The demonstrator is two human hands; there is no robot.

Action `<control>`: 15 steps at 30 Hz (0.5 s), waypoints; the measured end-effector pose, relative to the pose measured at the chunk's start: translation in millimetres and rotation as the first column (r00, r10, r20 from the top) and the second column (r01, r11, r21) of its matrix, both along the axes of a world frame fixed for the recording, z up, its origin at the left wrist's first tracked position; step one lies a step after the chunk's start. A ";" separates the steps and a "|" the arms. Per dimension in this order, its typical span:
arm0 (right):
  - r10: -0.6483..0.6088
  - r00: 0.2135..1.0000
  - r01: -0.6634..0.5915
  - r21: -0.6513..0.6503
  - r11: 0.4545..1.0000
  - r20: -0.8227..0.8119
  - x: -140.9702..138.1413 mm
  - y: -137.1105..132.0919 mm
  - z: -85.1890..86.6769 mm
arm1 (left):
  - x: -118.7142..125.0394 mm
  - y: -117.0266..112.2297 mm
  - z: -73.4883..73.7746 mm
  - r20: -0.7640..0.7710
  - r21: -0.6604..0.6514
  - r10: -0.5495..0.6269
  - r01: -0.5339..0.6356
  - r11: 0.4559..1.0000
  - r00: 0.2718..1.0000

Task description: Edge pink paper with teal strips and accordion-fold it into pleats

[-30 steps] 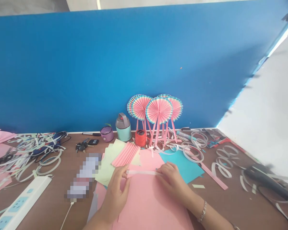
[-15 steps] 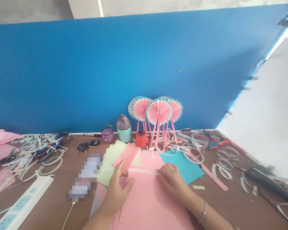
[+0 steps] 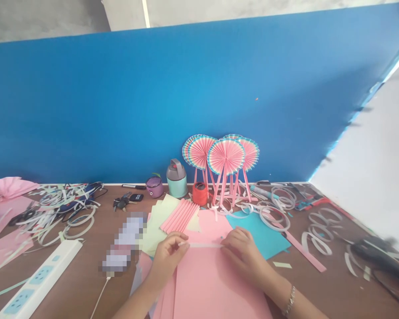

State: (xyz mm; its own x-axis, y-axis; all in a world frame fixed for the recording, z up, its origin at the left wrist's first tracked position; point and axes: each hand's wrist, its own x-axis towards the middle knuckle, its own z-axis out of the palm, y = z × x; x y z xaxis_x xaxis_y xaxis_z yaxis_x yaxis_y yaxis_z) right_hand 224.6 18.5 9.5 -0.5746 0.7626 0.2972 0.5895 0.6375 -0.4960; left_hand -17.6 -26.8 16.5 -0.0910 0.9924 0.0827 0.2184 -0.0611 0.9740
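A sheet of pink paper [image 3: 216,283] lies before me on other pink sheets. Along its far edge runs a narrow white strip [image 3: 201,245]. My left hand [image 3: 168,257] pinches the left end of that edge between thumb and fingers. At the right end, my right hand [image 3: 244,252] has its fingers bent and closed on the edge; its fingertips are partly hidden. Just beyond my left hand, several folded pink paper strips [image 3: 179,215] rest on pale green paper [image 3: 151,226]. Blue paper [image 3: 262,235] lies beyond my right hand.
Pink round paper fans [image 3: 226,156] stand at the back by a red spool [image 3: 200,194], a teal flask [image 3: 177,179] and a purple pot [image 3: 154,187]. A power strip [image 3: 41,277] and tangled white strips [image 3: 64,197] lie left. Paper coils [image 3: 319,237] lie right.
My left hand has closed from an open thumb-and-finger gap onto the paper's left far corner. My right hand stays at the right end. The view has shifted slightly left.
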 end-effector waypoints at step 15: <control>-0.040 0.998 0.040 -0.013 0.999 -0.055 1.8 1.7 -1.5 | 3.8 -3.9 12.9 0.232 -0.122 -0.053 0.083 0.989 0.971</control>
State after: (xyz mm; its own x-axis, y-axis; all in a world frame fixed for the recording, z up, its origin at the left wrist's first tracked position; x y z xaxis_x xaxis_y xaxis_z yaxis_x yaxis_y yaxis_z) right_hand 226.4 20.3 8.0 -0.5265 0.7882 0.3186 0.5861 0.6079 -0.5356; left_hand -13.8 -30.7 29.4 -0.0246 0.9978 -0.0621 -0.0104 0.0618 0.9980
